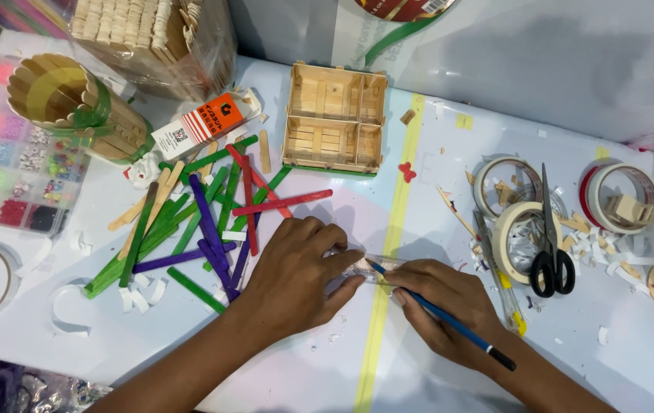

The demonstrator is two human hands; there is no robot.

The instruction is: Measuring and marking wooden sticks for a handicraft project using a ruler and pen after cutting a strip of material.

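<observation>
My left hand [296,269] lies palm down on the white table, its fingertips pressing a clear plastic ruler [364,267] that rests across a yellow tape line [390,229]. My right hand [445,306] grips a blue pencil [449,321], whose tip touches the ruler's edge. What sits under the ruler is hidden by my fingers. Just left of my left hand lies a loose pile of coloured craft sticks [204,222] in green, purple, red and plain wood.
A small box of plain sticks [335,116] with compartments sits at the back centre. Tape rolls [522,222] and black-handled scissors [553,252] lie at the right among paper scraps. A stick cylinder [74,103], a bead organiser [6,145] and an orange-and-white glue box [197,126] are at the left.
</observation>
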